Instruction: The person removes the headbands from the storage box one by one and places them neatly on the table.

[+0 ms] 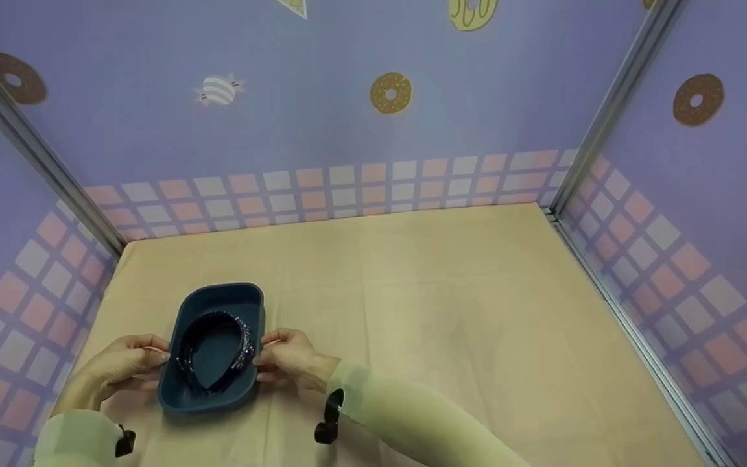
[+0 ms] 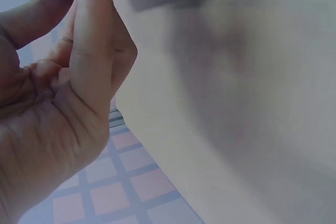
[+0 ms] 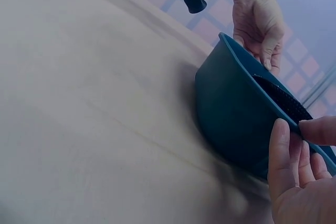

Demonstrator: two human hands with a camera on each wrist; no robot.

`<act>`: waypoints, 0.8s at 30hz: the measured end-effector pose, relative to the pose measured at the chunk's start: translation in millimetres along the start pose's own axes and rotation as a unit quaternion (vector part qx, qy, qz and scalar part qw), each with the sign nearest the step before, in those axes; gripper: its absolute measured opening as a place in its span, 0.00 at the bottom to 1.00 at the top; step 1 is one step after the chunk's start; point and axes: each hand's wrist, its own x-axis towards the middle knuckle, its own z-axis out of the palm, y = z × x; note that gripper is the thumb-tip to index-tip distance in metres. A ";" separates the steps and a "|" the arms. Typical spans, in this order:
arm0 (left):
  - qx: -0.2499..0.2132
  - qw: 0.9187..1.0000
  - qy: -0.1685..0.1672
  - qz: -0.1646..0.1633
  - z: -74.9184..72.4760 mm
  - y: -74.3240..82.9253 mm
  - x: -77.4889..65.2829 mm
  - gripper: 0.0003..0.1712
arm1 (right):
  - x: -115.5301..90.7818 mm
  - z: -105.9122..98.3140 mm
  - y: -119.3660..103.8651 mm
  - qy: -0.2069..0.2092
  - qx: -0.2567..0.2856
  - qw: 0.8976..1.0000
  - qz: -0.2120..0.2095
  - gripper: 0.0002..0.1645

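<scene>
A dark teal rectangular tub with rounded corners stands at the left of the cloth-covered table. Inside it lies a dark headband with glittery beading along its band. My left hand pinches the tub's left rim between thumb and fingers; in the left wrist view the hand shows only a corner of the tub. On the opposite side, my right hand pinches the right rim. The right wrist view shows that thumb over the rim and the fingers of the right hand against the outer wall.
A beige cloth covers the table, which extends to the right of the tub. Purple walls with doughnut pictures and checks enclose the back and both sides. Metal posts stand at the corners. Each wrist carries a black strap piece.
</scene>
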 end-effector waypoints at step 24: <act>0.013 0.999 -0.017 0.029 26.1 10.5 16.5 0.04 | -1.2 -44.6 -2.8 -0.039 -0.001 0.999 -0.009 0.24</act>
